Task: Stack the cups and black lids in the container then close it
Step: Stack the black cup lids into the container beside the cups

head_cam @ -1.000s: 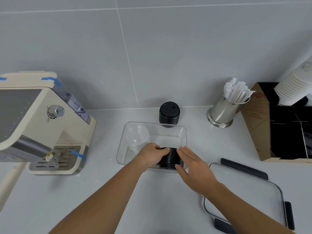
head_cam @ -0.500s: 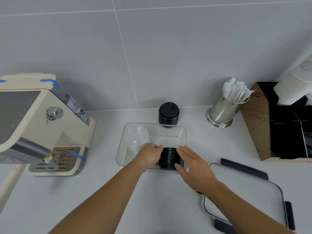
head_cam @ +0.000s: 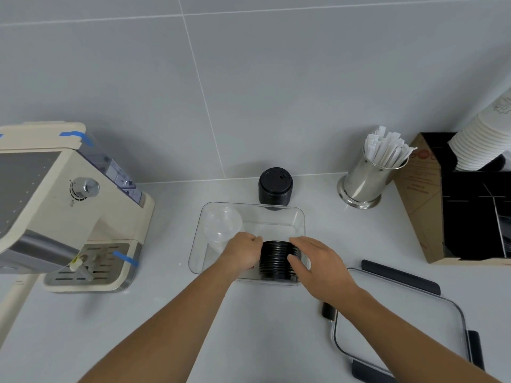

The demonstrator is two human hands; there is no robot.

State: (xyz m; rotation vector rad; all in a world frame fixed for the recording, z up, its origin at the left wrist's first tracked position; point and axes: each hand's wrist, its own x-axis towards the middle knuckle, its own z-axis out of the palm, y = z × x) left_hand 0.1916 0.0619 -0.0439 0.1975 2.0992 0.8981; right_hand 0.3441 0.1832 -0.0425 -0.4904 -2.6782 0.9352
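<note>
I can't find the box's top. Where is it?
The container lid lies flat on the counter at lower right, beside the right hand, right of the clear container.

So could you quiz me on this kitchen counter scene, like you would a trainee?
1. True or false: the container lid is already on the clear container.
2. Which sits inside the container? A) clear cups B) metal straw holder C) white paper cups
3. Fill in: the left hand and right hand hold a sideways stack of black ____.

Key: 1 false, it lies on the counter to the right; 2 A; 3 lids.
</note>
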